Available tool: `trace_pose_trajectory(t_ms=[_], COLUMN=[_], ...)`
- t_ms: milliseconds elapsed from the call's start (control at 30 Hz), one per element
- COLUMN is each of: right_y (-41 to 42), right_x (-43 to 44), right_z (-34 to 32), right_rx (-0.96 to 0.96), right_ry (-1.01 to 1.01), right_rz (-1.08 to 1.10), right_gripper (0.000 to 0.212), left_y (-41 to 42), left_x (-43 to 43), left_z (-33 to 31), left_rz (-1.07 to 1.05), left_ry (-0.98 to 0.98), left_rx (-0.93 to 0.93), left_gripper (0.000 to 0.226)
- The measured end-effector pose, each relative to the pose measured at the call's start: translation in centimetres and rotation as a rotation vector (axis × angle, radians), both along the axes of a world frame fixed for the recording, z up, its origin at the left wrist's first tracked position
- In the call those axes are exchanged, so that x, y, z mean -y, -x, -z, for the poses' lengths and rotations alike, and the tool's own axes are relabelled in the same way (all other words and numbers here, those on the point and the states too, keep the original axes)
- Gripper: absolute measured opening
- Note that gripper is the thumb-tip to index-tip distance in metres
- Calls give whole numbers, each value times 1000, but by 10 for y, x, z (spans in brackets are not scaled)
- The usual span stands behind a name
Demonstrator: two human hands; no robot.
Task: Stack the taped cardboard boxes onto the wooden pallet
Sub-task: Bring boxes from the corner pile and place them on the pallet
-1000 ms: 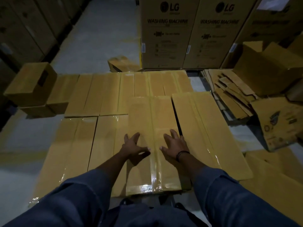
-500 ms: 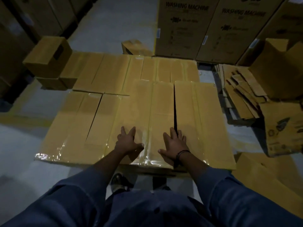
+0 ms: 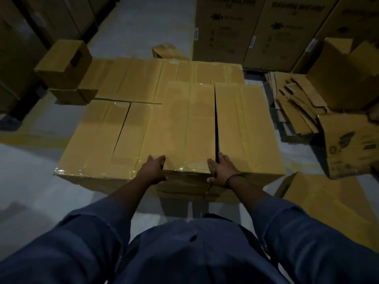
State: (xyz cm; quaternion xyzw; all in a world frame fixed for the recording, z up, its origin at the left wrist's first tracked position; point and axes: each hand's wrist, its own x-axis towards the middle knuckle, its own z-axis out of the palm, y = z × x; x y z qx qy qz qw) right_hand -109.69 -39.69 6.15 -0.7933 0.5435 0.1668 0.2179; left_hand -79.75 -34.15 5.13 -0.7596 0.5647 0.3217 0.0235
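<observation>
Looks like the seating step: the middle box [image 3: 188, 128] is already up on the second layer of the stack, lying lengthwise away from the person, and both hands are on its near end. The left hand [image 3: 153, 170] wraps the near-left corner, thumb on top. The right hand [image 3: 222, 171] has the near-right corner, with fingers [image 3: 221, 157] tucked into the dark slit between this box and its neighbour [image 3: 246, 128]. So both hands are clamped on the box, not loose.

My guess for the next move: nudge it right to close that slit, square the near end with the neighbour's, then let go. Watch the fingers in the gap – they'd get pinched if the box slides over first.

The pallet itself I can't see – it's buried under the stack.

Counts:
- second layer: 2 boxes
- lower boxes [image 3: 98, 136] showing front-left: 2
- back row [image 3: 143, 78]: can't count, as the tape seams and box edges blur together
- small boxes [image 3: 63, 60] at the left: 2, one on the other
- washing machine cartons [image 3: 221, 27] with readable print: 2
- one pile of flattened cardboard [image 3: 297, 107] off to the right
</observation>
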Motion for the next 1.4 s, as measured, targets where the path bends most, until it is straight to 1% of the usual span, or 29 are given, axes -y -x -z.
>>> trace_pose_trajectory(t_ms=[67,133,200,300,400,467,633,833,1067,1133,1267,1400], right_y=[3,4,3,-1,-2,-1,3,6,1,3,6,3], right_x=[0,-1,-1,-1,-1,-1,0,-5,-6,-5,-6,-9], right_z=[1,-3,-8,-12,-14,-13,-14,-14,-10,-7,3,8], right_rx=[6,-19,-42,-63,-86,-99,-117,-149,-128,-97,-30,46], right_ry=[13,27,52,66,93,121,124,157,174,159,200,201], right_rz=[22,17,-9,-20,-22,-38,-62,-73,-54,-26,56,125], right_gripper=[75,68,62,57,46,45,56,64,62,63,60,50], left_y=[0,2,2,3,3,1,6,13,1,-1,-5,-11], left_x=[-3,-7,-9,-11,-10,-9,-4,-1,-1,0,-3,-7], left_z=[-1,-8,-11,-10,-6,-3,3,4,6,6,9,13], left_rz=[3,12,14,-13,-26,-44,-58,-23,-7,-34,-52,-61], left_ry=[60,132,181,225,281,303,340,342,322,314,342,396], left_rx=[10,9,2,-4,-8,-8,-35,-55,-69,-89,-121,-146], left_gripper=[85,64,51,45,40,37,34,42,47,51,57,55])
